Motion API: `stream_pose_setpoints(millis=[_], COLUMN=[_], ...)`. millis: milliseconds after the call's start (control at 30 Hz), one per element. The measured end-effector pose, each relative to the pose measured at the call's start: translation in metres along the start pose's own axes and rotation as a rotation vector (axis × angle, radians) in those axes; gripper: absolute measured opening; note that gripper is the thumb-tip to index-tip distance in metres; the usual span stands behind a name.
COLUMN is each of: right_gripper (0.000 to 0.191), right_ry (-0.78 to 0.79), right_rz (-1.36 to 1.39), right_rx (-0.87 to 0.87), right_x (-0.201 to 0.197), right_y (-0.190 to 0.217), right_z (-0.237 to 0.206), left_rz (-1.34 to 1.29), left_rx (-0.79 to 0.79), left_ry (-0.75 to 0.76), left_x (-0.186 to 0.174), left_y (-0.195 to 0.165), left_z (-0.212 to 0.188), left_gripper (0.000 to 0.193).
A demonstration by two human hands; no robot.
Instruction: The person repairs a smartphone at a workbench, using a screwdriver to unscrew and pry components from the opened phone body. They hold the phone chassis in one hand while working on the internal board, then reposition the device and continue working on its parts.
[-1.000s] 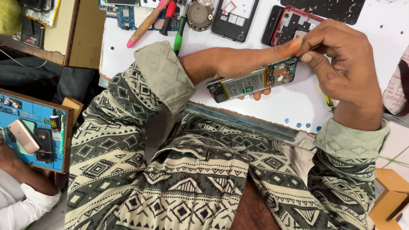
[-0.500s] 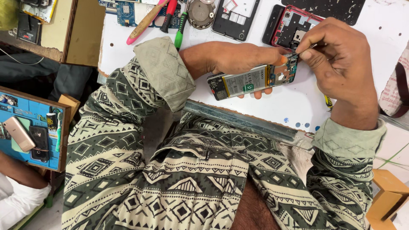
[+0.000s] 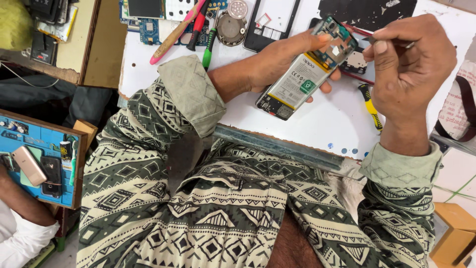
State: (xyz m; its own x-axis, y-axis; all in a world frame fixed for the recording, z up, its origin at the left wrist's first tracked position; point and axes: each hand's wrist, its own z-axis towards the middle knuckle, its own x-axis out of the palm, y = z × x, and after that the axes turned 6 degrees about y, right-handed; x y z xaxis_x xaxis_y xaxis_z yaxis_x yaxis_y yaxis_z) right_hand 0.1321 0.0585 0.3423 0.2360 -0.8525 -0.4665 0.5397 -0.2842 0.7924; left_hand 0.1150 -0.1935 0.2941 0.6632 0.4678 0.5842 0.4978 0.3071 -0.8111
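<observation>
Gripped from beneath by the left hand [image 3: 287, 59], the opened phone [image 3: 306, 74] tilts above the white table [image 3: 327, 124], thumb on its upper end, while the right hand [image 3: 406, 64], just right of that end, pinches a thin tool [image 3: 369, 38] over a yellow screwdriver [image 3: 371, 105].

Opened phone [image 3: 305, 74] glossy battery; white table [image 3: 322, 124] matt, scuffed; sleeves [image 3: 188, 94] woven cloth.

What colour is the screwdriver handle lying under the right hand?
Yellow and black, on the screwdriver, seen in the head view.
</observation>
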Motion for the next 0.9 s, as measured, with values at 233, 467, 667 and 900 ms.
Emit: stream_pose_setpoints(millis=[233,467,667,900], right_gripper=[0.005,0.005,0.017,0.018], right_ry=[0.01,-0.001,-0.002,-0.033], right_rz=[-0.061,-0.181,-0.271,-0.238], right_rx=[0.002,-0.073,-0.148,-0.139], right_x=[0.002,0.003,0.0,0.001], right_y=[0.006,0.016,0.024,0.025], right_z=[-0.001,0.006,0.012,0.014], left_rz=[-0.044,-0.059,-0.087,-0.144], left_rx=[0.057,0.132,0.158,0.191], left_ry=[-0.002,0.066,0.064,-0.036], left_x=[-0.004,-0.005,-0.003,0.003], left_y=[0.004,0.002,-0.001,-0.006], left_z=[0.001,-0.002,0.0,-0.001], left_gripper=[0.056,0.057,0.057,0.062])
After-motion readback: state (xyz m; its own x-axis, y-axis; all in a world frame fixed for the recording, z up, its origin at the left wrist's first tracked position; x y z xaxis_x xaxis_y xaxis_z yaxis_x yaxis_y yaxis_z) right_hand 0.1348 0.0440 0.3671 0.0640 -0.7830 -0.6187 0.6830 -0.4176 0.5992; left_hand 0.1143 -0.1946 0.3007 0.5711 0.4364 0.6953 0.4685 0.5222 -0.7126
